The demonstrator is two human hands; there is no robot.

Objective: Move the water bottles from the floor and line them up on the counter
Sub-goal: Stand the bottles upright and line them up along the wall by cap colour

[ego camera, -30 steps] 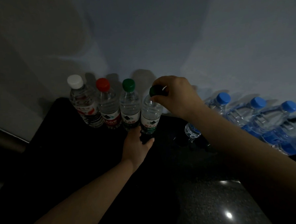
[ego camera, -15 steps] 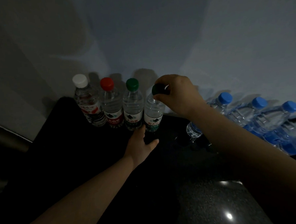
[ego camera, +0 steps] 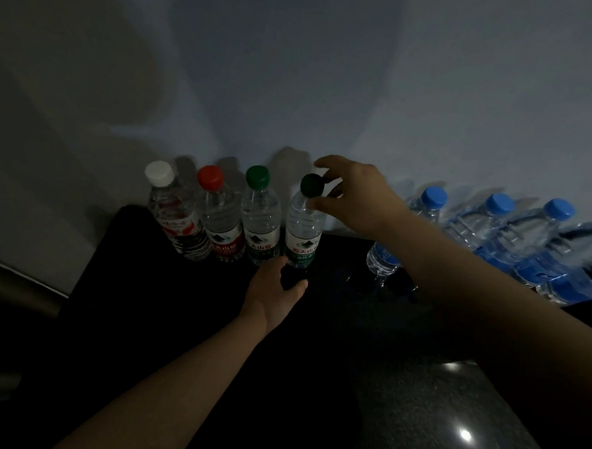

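As seen from the head camera, dim light: four bottles stand in a row along the back edge of the worktop (ego camera: 434, 406), against the wall.
White-capped bottle (ego camera: 176, 217): leftmost, near the back left corner; upright, cap up.
Red-capped bottle (ego camera: 219, 221): just beside it, upright.
Green-capped bottle (ego camera: 260, 219): third in the row, upright, sides close to its neighbours.
Dark-capped bottle (ego camera: 303, 229): fourth, long axis near vertical, cap leaning slightly toward the camera; base on or just at the worktop, hidden by the left hand.
Left hand (ego camera: 275, 287): at the base of the dark-capped bottle, thumb and fingers partly round it; whether it truly grips, cannot tell.
Right hand (ego camera: 351, 200): fingers spread apart, released, just beside the dark cap, fingertip possibly touching it.
Blue-capped bottles (ego camera: 497, 231): further right along the back edge, leaning, apparently shrink-wrapped together.
Handling (judgement): full, so moderately heavy; thin clear plastic dents under a squeeze; smooth and somewhat slippery. Best hold: round the labelled mid-body, or the stiff neck under the cap.
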